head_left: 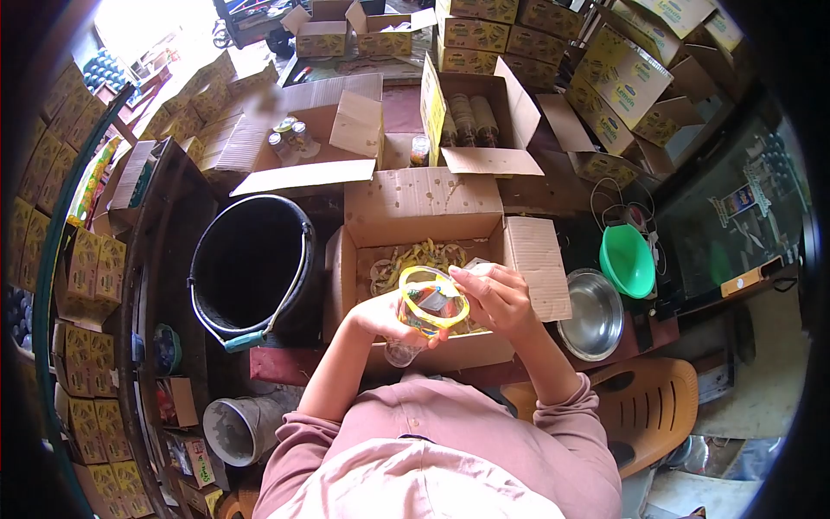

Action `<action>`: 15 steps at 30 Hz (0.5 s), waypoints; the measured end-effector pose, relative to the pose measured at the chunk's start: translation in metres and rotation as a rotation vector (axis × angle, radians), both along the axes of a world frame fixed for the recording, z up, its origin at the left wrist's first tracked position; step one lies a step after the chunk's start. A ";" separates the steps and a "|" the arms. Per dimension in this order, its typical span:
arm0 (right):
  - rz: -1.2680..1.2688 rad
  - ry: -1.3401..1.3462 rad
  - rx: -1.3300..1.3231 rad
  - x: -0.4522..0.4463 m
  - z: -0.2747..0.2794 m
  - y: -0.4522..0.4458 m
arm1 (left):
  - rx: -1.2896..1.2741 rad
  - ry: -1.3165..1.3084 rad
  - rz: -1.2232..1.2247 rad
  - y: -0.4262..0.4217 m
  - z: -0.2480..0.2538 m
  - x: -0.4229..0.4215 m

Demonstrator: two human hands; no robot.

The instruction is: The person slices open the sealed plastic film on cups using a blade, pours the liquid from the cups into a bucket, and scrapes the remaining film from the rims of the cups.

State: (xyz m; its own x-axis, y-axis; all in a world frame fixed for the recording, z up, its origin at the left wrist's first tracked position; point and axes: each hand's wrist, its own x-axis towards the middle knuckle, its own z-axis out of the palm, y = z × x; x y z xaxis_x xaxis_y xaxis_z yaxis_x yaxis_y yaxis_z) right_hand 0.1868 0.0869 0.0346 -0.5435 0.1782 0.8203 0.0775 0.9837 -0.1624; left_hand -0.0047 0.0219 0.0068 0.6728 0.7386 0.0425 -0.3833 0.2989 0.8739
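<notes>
A clear plastic cup with a yellow rim (435, 323) is in my left hand (389, 321), whose fingers wrap round its side. Something small and coloured shows inside the cup. My right hand (498, 297) is at the cup's right edge, thumb and fingers pinched together at the rim; whatever they pinch is too small to name. Below both hands lies an open cardboard box (424, 229) with yellow strips (418, 255) heaped inside. Another clear cup bottom (402, 353) shows beneath my left hand.
A black bucket (251, 264) stands left of the box. To the right are a metal bowl (591, 315) and a green bowl (627, 261). Behind, one open carton (355, 124) holds jars and another (490, 162) holds stacked cups. An orange chair (647, 406) is at the lower right.
</notes>
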 end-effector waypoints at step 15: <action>-0.170 -0.086 0.082 0.004 0.014 0.010 | 0.540 0.753 0.880 -0.008 0.021 0.024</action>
State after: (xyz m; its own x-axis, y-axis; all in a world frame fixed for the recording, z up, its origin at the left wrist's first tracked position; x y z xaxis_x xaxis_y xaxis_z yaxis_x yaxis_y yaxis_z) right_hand 0.1910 0.0966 0.0486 -0.5802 0.2077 0.7875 0.2534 0.9650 -0.0678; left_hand 0.0190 0.0143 0.0274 -0.0435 0.9536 0.2978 0.3705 -0.2614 0.8913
